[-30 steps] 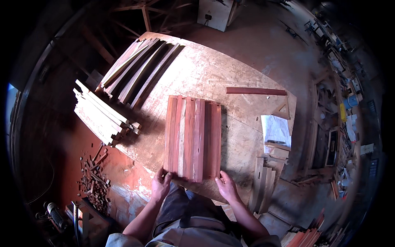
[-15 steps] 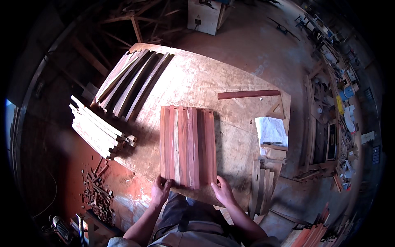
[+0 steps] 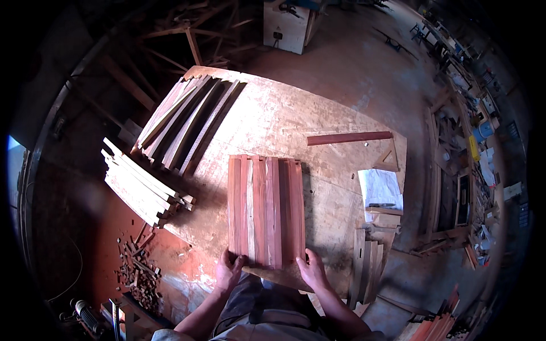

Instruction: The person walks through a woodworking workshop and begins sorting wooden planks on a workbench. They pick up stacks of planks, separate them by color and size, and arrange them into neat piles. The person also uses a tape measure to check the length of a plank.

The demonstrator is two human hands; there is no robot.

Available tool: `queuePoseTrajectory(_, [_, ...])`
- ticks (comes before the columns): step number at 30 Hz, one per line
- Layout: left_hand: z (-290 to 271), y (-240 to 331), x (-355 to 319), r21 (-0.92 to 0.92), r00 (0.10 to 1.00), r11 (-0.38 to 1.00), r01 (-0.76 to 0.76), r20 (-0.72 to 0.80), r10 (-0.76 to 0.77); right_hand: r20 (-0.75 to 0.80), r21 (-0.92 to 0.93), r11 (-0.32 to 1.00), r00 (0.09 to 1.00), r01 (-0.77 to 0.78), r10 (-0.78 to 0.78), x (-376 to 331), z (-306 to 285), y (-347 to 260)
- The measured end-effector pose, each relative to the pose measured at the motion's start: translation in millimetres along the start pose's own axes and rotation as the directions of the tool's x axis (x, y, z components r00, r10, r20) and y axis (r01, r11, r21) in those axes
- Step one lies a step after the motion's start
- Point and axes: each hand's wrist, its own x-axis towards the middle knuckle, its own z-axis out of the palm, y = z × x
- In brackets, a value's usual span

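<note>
A panel of several reddish wooden strips (image 3: 265, 207) lies side by side on the plywood workbench (image 3: 318, 125), its long edges running away from me. My left hand (image 3: 228, 271) grips the panel's near left corner. My right hand (image 3: 311, 269) holds the near right corner, fingers on the end of the strips. Both forearms come up from the lower edge over my grey apron.
Long dark slats (image 3: 187, 122) lie fanned at the bench's far left. A stack of pale slats (image 3: 142, 184) juts off the left edge. One red strip (image 3: 348, 137) lies at the far right, near a white sheet (image 3: 380, 188). Offcuts (image 3: 139, 273) litter the floor.
The view has shifted slightly, so the panel sits a little lower in the picture. My hands stay on the panel's near end, with the right hand closing in on the corner.
</note>
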Motion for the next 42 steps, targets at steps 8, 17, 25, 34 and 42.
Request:
queuePoseTrajectory(8, [3.4, -13.1, 9.6, -0.154, 1.0, 0.988, 0.001, 0.025, 0.003, 0.031, 0.167, 0.981, 0.995, -0.095, 0.092, 6.7, 0.9, 3.3])
queuePoseTrajectory(17, [2.5, -27.6, 19.7, -0.071, 0.995, 0.994, 0.08, 0.061, -0.076, 0.143, 0.513, 0.83, 0.975, -0.22, 0.17, 5.2, -10.0, -24.9])
queuePoseTrajectory(25, [12.7, -63.9, 29.1, 0.062, 0.998, 0.996, 0.065, 0.002, -0.066, 0.063, 0.349, 0.931, 0.993, -0.111, 0.095, 7.3, -3.4, -16.3])
queuePoseTrajectory(34, [5.4, -27.9, 26.0, -0.037, 0.997, 0.997, 0.07, 0.037, -0.069, 0.04, 0.068, 0.993, 0.995, -0.095, 0.092, 16.9, 0.4, -4.9])
queuePoseTrajectory(42, [-1.3, -1.5, 23.5, -0.08, 0.993, 0.993, 0.084, 0.092, -0.076, 0.054, 0.07, 0.985, 0.986, -0.158, 0.155, 15.7, -4.4, -22.2])
